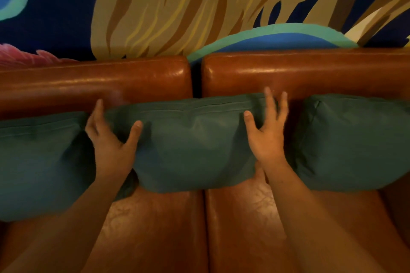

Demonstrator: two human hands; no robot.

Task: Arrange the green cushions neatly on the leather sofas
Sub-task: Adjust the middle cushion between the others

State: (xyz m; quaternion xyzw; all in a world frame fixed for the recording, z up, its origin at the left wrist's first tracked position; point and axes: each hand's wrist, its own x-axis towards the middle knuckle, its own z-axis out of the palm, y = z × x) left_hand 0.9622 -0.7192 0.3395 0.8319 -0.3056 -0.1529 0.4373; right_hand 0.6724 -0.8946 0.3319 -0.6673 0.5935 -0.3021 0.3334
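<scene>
Three green cushions lean against the backrests of two brown leather sofas standing side by side. The middle cushion (190, 139) straddles the gap between the left sofa (93, 80) and the right sofa (310, 71). My left hand (111, 142) is at its left end, thumb on the front and straight fingers slipped between it and the left cushion (40, 162). At its right end is my right hand (266, 133), fingers spread and straight, thumb touching the front. The right cushion (355, 142) stands apart, a little to the right.
A painted wall (155, 6) in blue, tan and teal rises directly behind the sofas. The leather seat (155, 228) stretches toward me below the cushions, split by the gap between the two sofas.
</scene>
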